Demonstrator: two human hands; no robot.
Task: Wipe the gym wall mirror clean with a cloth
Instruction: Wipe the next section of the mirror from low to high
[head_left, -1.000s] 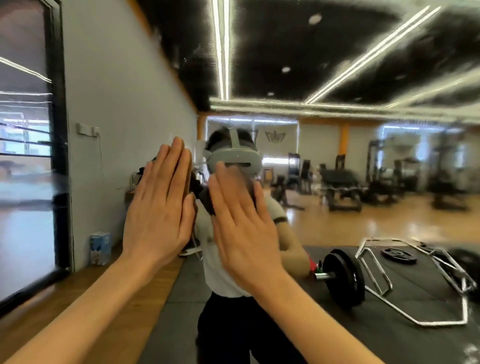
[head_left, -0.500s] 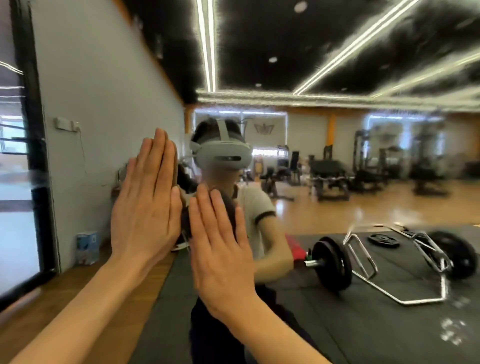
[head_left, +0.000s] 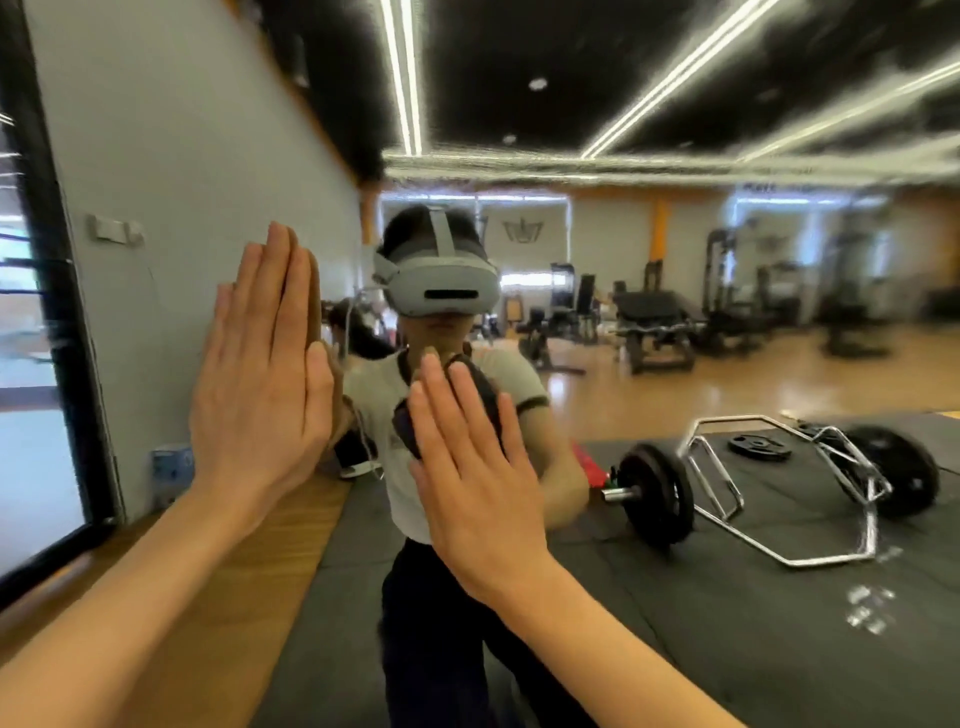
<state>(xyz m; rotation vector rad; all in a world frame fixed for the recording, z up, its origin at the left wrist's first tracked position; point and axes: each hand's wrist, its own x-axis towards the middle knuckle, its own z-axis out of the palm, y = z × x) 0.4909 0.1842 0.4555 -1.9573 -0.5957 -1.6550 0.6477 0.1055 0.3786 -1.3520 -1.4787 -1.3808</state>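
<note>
Pressing flat, both hands (head_left: 260, 384) (head_left: 467, 467) cover the mirror (head_left: 675, 364), hex barbell (head_left: 769, 488) reflected alongside.

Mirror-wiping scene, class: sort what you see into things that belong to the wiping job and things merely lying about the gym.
Belongs to the job:
- mirror, the wall surface being wiped
- dark cloth, under the right hand, pressed flat
- left hand, flat on the glass

Lying about (seen in the reflection):
- hex bar with weight plates
- loose plate on the black mat
- blue box by the wall
</note>
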